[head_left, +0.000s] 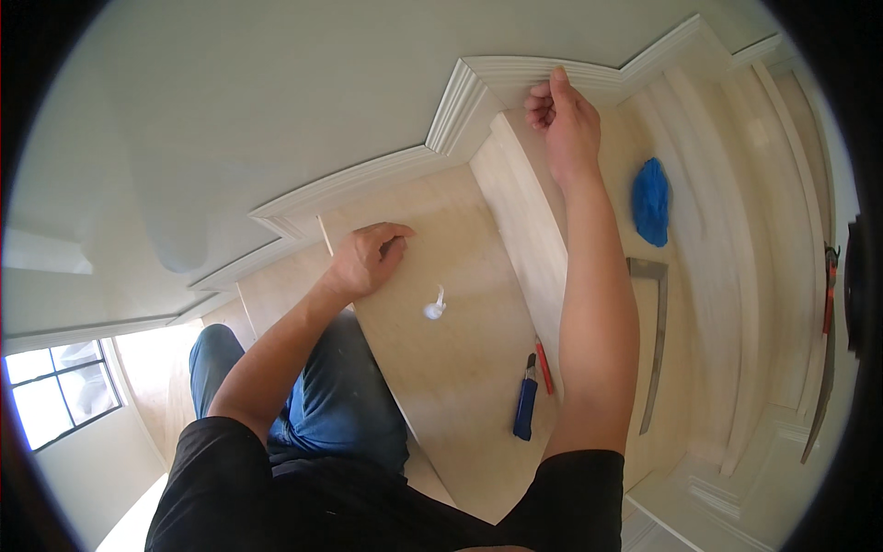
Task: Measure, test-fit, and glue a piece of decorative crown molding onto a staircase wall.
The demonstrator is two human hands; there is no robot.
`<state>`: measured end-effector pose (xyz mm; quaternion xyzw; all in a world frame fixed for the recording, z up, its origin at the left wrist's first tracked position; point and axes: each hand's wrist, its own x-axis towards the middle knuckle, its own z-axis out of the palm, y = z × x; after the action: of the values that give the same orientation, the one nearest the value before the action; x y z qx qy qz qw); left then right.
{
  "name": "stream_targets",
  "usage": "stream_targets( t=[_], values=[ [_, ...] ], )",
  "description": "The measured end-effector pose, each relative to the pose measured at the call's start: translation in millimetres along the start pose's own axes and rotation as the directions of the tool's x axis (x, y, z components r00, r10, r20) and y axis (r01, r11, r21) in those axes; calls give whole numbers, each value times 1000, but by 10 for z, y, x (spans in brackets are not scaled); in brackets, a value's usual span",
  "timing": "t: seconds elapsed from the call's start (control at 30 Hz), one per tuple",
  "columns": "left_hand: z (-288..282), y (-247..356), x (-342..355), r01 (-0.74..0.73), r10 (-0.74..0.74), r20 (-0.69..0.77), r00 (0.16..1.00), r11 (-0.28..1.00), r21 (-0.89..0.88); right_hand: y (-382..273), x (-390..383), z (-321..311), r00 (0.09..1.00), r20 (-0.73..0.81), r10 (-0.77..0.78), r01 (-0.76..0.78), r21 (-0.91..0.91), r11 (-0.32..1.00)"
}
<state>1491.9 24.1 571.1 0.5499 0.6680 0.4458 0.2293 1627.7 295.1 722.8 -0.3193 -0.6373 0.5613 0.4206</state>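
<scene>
My right hand (572, 124) is at the white stepped moulding (589, 74) along the wall. Its fingers are curled in, and the thumb lies against the moulding's face; nothing shows in its grip. My left hand (366, 260) hovers over or rests on the pale wooden stair tread (460, 368), near its wall side. There the forefinger stretches out while the other fingers curl, and I see nothing held. A small white blob with a thin tail (434, 309) lies on this tread, right of my left hand. Closer to me are a blue utility knife (525, 405) and a red pencil (544, 366).
On the step to the right lie a crumpled blue thing (651, 202) and a metal try square (657, 350), partly behind my right forearm. Further steps (727, 230) rise beyond. A red-handled tool (830, 290) and a long dark blade (818, 414) are at the far right. A window (64, 386) is lower left.
</scene>
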Motion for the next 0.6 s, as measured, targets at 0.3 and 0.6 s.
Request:
stream_targets(
  t=[0.3, 0.6],
  values=[
    [-4, -8, 14, -23, 23, -9, 1000, 999, 30, 24, 33, -22, 1000, 12, 7, -7, -2, 1000],
    [11, 2, -8, -5, 6, -12, 1000, 1000, 16, 68, 36, -43, 1000, 2, 9, -9, -16, 1000]
  ],
)
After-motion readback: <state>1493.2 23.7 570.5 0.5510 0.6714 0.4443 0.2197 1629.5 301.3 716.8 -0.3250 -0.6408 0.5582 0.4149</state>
